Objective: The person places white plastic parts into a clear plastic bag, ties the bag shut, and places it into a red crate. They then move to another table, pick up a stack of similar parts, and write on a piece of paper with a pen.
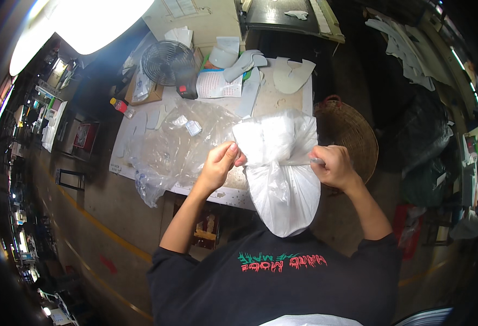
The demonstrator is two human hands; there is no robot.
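Note:
A translucent white plastic bag (pixel 282 190) with something white bunched inside lies at the table's front right. Its lower part hangs over the edge toward me, and creases gather across its middle. My left hand (pixel 220 165) is closed at the bag's left side, thumb pressed against the fingers. On the other side my right hand (pixel 334 165) is closed in a fist on the bag's right edge. What exactly fills the bag is hidden by the plastic. A large crumpled clear plastic bag (pixel 179 141) spreads over the table to the left of my left hand.
The white worktable (pixel 122 157) carries a black fan (pixel 168 62), a printed sheet (pixel 217 84) and grey cut pieces (pixel 244 65). A small bottle with a yellow cap (pixel 121 107) stands by its left edge. A round wicker basket (pixel 358 136) sits right of the table.

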